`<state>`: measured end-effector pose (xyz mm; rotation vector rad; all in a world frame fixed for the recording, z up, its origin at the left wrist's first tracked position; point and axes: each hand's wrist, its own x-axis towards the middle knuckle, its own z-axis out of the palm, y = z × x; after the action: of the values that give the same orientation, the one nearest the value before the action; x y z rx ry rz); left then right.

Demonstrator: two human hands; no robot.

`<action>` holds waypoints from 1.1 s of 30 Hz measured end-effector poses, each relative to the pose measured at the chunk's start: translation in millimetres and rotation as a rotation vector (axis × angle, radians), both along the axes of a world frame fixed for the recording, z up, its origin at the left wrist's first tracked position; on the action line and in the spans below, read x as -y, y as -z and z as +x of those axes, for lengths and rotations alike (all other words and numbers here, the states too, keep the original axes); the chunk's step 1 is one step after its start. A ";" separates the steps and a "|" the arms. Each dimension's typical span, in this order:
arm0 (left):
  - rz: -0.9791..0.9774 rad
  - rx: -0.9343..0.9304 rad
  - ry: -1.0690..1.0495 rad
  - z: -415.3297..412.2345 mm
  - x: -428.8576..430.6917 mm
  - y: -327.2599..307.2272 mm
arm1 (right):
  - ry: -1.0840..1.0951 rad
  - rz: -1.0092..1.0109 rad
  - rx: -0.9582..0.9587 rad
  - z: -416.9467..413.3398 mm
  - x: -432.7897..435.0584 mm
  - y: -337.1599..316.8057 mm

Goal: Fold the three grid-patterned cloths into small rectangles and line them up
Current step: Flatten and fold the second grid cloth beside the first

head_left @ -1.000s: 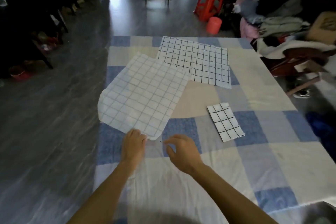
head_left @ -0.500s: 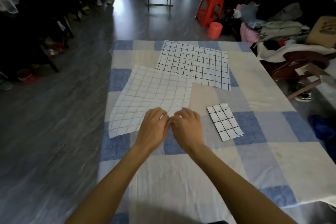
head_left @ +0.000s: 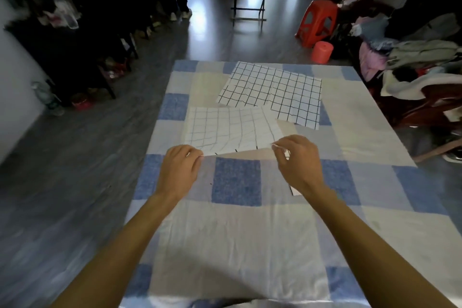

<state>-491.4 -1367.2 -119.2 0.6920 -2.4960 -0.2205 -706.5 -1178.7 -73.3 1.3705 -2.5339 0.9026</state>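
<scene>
A white cloth with a faint grid (head_left: pixel 230 130) lies in the middle of the table, its near edge lifted off the surface. My left hand (head_left: pixel 178 170) pinches its near left corner and my right hand (head_left: pixel 297 160) pinches its near right corner. Behind it a second cloth with a bold black grid (head_left: pixel 275 90) lies flat and unfolded, its near edge under the lifted cloth. A small folded grid cloth (head_left: pixel 295 191) sits under my right wrist, mostly hidden.
The table wears a blue, beige and white checked cover (head_left: pixel 237 180). On the floor beyond stand a red plastic stool (head_left: pixel 317 22), a red bucket (head_left: pixel 322 51) and a wooden stool (head_left: pixel 250 0). Piled clothes and a chair (head_left: pixel 425 97) crowd the right side.
My hands moved apart from the middle of the near edge to its two corners and lifted that edge. The cloth now lies square to me. My right wrist now covers the folded cloth.
</scene>
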 end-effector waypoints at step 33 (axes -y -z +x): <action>0.610 -0.023 -0.157 85.9 -237.2 18.9 | 0.146 0.167 0.476 -16.3 -303.7 41.3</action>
<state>-405.5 -1130.0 -138.0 1.1062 -2.3336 -0.9458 -722.8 -875.0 -114.6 1.0888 -3.0759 1.1211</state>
